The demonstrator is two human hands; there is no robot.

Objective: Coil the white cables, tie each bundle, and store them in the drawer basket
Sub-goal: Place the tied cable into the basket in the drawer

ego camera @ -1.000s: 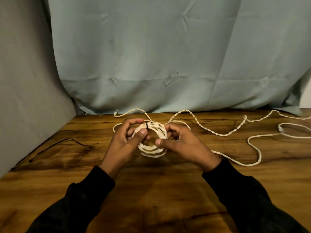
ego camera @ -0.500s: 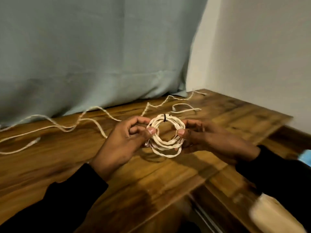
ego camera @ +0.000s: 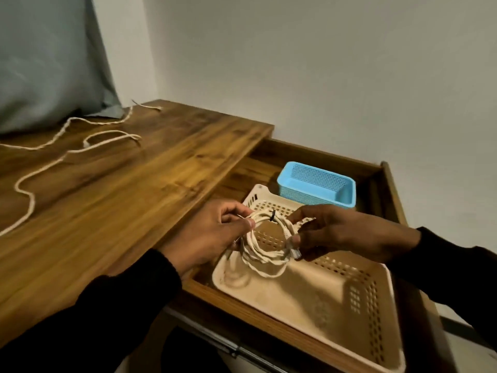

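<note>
A coiled white cable bundle [ego camera: 265, 247] with a black tie at its top hangs in the air over the cream perforated basket [ego camera: 357, 300] in the open drawer. My left hand [ego camera: 212, 235] pinches the coil's left side. My right hand [ego camera: 333, 232] pinches its right side near a connector. Another pale coil [ego camera: 235, 278] seems to lie in the basket's near left corner, blurred. A loose white cable [ego camera: 53, 160] trails across the wooden tabletop at the left.
A small blue mesh basket [ego camera: 317, 187] sits at the back of the wooden drawer [ego camera: 390, 189]. The tabletop [ego camera: 121, 200] borders the drawer on the left. A grey-blue cloth [ego camera: 48, 63] hangs at the back left, a white wall behind.
Both hands carried the tied coil from over the tabletop rightward to above the cream basket in the drawer. The view swung right with them.
</note>
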